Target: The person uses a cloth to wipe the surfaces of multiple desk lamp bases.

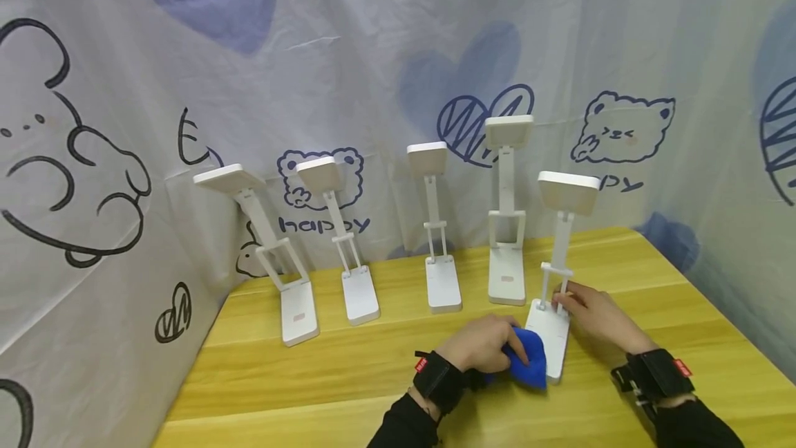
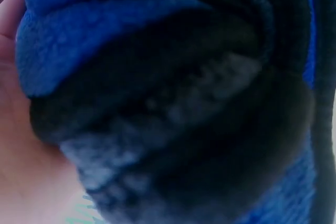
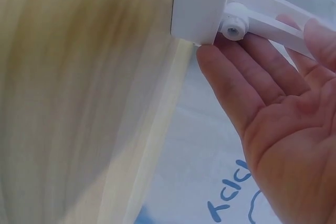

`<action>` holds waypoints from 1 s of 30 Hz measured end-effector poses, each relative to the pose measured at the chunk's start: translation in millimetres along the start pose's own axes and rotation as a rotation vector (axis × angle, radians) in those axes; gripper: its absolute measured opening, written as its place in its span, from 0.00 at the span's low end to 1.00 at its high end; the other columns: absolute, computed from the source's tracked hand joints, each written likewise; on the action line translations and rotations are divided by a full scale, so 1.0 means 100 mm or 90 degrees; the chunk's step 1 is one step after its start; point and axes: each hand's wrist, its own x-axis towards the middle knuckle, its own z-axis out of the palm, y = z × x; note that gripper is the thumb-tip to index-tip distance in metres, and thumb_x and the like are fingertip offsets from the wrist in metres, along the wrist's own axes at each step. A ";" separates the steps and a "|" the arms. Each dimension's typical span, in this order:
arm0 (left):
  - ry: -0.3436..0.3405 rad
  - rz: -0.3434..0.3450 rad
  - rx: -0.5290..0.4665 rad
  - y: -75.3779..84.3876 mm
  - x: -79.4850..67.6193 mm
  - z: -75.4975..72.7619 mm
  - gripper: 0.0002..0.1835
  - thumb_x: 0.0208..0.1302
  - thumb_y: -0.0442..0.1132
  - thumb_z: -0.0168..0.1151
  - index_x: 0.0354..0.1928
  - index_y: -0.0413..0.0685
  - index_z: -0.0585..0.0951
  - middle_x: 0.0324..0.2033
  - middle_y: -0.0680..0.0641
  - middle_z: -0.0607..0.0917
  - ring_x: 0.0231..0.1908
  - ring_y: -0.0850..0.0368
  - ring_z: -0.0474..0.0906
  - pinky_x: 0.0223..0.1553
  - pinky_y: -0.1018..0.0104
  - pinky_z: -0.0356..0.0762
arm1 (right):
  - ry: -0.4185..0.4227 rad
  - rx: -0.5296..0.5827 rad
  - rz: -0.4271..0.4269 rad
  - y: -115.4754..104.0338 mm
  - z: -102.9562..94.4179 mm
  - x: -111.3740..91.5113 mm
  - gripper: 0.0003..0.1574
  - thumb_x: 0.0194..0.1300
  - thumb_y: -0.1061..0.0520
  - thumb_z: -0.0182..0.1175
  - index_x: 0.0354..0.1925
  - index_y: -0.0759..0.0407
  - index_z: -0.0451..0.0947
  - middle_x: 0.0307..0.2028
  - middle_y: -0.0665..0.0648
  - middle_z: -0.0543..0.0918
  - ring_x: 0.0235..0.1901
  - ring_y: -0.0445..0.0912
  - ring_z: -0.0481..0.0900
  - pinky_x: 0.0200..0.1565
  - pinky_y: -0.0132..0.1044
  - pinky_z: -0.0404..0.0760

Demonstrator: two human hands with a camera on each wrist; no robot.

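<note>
A white folding desk lamp (image 1: 551,330) stands upright at the right of the table, its head tilted forward. My left hand (image 1: 484,344) grips a blue cloth (image 1: 528,359) against the left side of the lamp's base. Close up in the left wrist view, the bunched cloth (image 2: 58,40) shows dark folds and hides most of the hand. With my right hand (image 1: 600,316) I hold the lamp low on its hinged struts. The right wrist view has my fingers (image 3: 231,72) by the back end of the base (image 3: 202,6), thumb and forefinger around a strut (image 3: 281,34).
Several more white desk lamps stand unfolded along the back of the wooden table (image 1: 292,379); the nearest is a lamp (image 1: 506,282) just left of mine. A patterned curtain (image 1: 373,88) hangs behind and beside the table.
</note>
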 end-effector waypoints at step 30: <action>0.131 -0.160 0.204 0.18 0.38 0.28 0.27 0.54 0.55 0.62 0.59 0.77 0.74 0.58 0.51 0.73 0.47 0.55 0.74 0.42 0.62 0.78 | 0.058 -0.013 -0.045 -0.02 0.04 -0.02 0.15 0.73 0.53 0.47 0.42 0.60 0.78 0.19 0.50 0.69 0.18 0.43 0.66 0.25 0.37 0.65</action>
